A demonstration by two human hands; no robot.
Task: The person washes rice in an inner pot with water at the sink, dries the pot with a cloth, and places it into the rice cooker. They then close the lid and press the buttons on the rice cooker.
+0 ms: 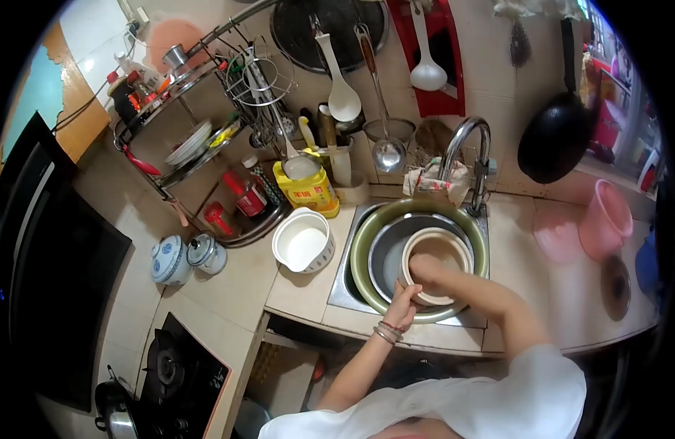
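Note:
A cream-coloured pot [465,252] is tilted inside a grey metal basin [381,256], which sits in a larger olive-green basin [361,271] in the sink. My left hand [403,306], with bracelets at the wrist, grips the pot's near left rim. Inside the pot is my right hand [427,269], its fingers curled against the inner wall. Whatever it may hold is hidden. Above the basins stands the curved metal faucet [462,143].
A white pot [302,241] stands on the counter left of the sink, near a yellow jug [308,192]. A pink pitcher [606,219] and a round lid [615,287] are to the right. Utensils and a black frying pan [553,139] hang on the wall. A gas stove [178,373] is lower left.

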